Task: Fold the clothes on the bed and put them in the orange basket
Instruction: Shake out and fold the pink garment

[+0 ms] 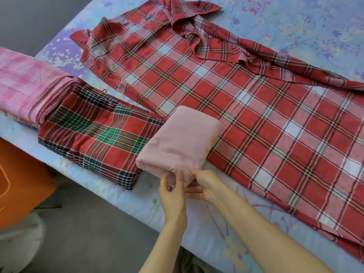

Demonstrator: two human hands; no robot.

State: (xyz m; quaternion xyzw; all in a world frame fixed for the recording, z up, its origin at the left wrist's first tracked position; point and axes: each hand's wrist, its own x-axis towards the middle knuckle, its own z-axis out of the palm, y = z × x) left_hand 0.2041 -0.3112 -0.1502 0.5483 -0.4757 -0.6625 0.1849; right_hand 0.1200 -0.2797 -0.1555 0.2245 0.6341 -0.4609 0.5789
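A folded pale pink cloth (181, 140) lies near the bed's front edge, partly over a large red plaid cloth (246, 99) spread flat across the bed. My left hand (173, 192) and my right hand (204, 186) both pinch the pink bundle's near corner. To its left rests a folded red and green plaid cloth (94, 138), and further left a folded pink checked cloth (29, 89). The orange basket (21, 180) stands on the floor at the left, below the bed edge; only part of it shows.
The bed (295, 26) has a light blue floral sheet. Grey floor (88, 223) runs along the front and left. A white object (17, 239) sits on the floor below the basket.
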